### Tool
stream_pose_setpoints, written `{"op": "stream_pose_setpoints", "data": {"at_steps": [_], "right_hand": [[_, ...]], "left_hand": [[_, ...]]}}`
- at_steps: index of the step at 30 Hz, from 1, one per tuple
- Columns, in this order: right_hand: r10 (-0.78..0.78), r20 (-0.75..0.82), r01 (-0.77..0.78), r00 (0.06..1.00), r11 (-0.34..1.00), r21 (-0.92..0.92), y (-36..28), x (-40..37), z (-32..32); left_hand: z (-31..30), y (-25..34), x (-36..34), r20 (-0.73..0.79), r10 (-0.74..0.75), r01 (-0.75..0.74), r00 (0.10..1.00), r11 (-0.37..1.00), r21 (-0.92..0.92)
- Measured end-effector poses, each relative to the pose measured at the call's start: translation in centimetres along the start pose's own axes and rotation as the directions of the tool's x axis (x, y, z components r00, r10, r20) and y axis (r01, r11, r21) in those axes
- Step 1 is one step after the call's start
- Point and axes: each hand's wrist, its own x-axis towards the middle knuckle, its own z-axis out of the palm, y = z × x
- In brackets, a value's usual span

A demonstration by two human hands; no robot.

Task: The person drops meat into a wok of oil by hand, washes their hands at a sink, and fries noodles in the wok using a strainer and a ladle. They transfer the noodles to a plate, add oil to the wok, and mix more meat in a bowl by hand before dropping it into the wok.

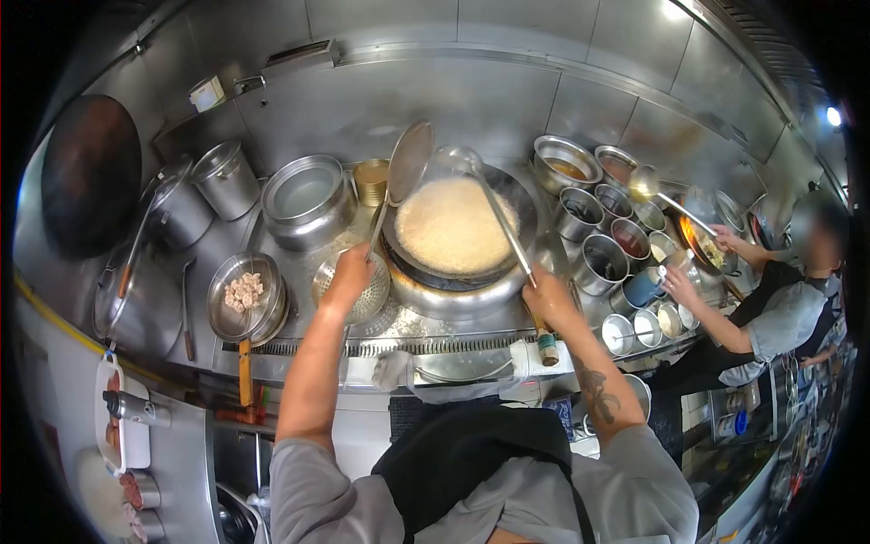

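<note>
Above the wok (513,194) of frothy pale liquid (458,225), the left hand (352,272) closes around the upright mesh skimmer's handle (373,232) while the right hand (549,297) grips the ladle (507,231), its bowl near the wok's far rim.

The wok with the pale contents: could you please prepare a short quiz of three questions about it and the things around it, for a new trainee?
1. Which tool is in the wearer's right hand?
2. True or false: the pale pieces lie to the wearer's left of the wok.
3. How do the contents of the wok look?
a) dark and smooth
b) pale and foamy
c) bright red and lumpy

Key: 1. a ladle; 2. true; 3. b
</note>
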Motion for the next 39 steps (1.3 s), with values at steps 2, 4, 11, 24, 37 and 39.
{"op": "stream_pose_setpoints", "data": {"at_steps": [2,4,11,24,37,39], "right_hand": [[0.006,0.040,-0.005,0.999,1.000,-0.029,-1.1,-0.2,-0.1],[0.023,0.112,-0.018,0.993,0.999,-0.040,-1.6,0.1,-0.7],[0.170,0.108,-0.147,0.980,0.971,-0.191,0.9,3.4,-0.1],[0.266,0.178,-0.187,0.947,0.911,-0.367,-2.2,8.2,4.0],[0.161,0.163,-0.147,0.973,0.985,-0.096,-0.5,4.8,-0.8],[0.188,0.101,-0.173,0.977,0.975,-0.140,0.6,5.0,-0.9]], "left_hand": [[0.6,0.5,0.4,0.006,0.020,-0.020,1.000,1.000,-0.008],[1.0,1.0,0.6,0.015,0.018,-0.018,1.000,1.000,-0.001],[1.3,1.2,0.9,-0.045,-0.031,0.038,0.999,0.982,0.186],[2.9,-0.1,0.2,-0.044,-0.040,0.047,0.998,0.986,0.158],[4.5,-1.1,0.0,0.075,-0.023,0.012,0.997,0.990,0.139],[4.5,-0.8,-0.2,0.087,-0.041,0.031,0.995,0.994,0.108]]}}
